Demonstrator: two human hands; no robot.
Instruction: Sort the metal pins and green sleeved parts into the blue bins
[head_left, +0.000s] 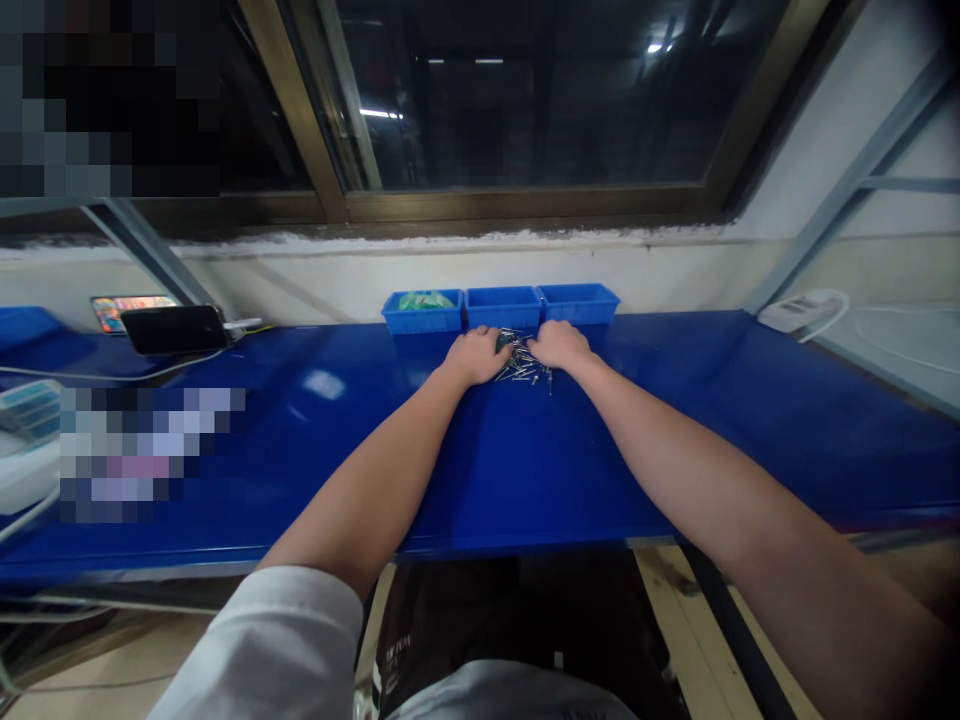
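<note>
A loose pile of thin, shiny metal pins (517, 372), looking like rivets or long screws, lies on the blue tabletop (525, 460). My left hand (475, 356) is curled against the left side of the pile, its thumb among the pins. From the other side my right hand (562, 346) reaches in, fingers bent and thumb touching the pile's right edge. Both hands rest low on the table, and most fingertips are hidden. How many pins each hand grips cannot be made out.
Behind the hands stand three blue bins: the left bin (424, 320) with a green packet (425, 300), the middle bin (502, 303) and the right bin (581, 305). A propped phone (176, 330) and cables are at left; a white power strip (799, 310) is at right.
</note>
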